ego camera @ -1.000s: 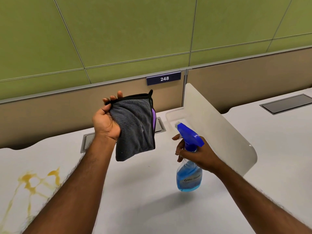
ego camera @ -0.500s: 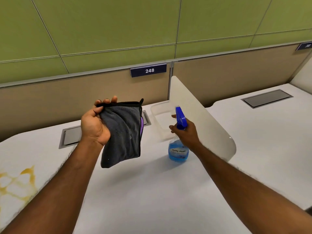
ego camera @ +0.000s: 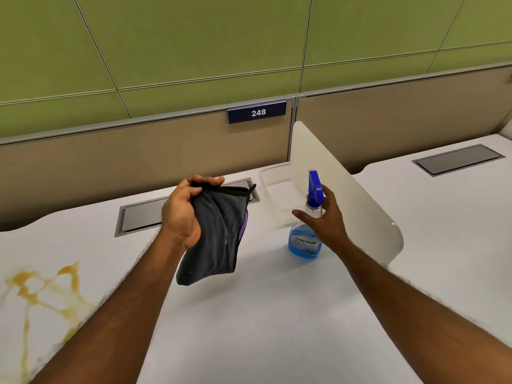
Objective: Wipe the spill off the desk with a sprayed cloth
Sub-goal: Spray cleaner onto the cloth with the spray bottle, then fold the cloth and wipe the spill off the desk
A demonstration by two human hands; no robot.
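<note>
White counter point(ego camera: 277, 314) under green panels carries a yellow spill point(ego camera: 41, 289) far left. Left hand point(ego camera: 181, 214) clutches the cloth point(ego camera: 219, 234) above it; right hand point(ego camera: 325, 220), fingers spread, rests loosely beside the upright bottle point(ego camera: 306, 239).

The spill point(ego camera: 41, 295) at eight o'clock runs off the left edge, the bottle point(ego camera: 304, 242) label is too blurred to read, the right hand point(ego camera: 324, 220) hides part of its neck, and the left hand point(ego camera: 182, 214) covers the cloth's point(ego camera: 219, 239) near edge.
</note>
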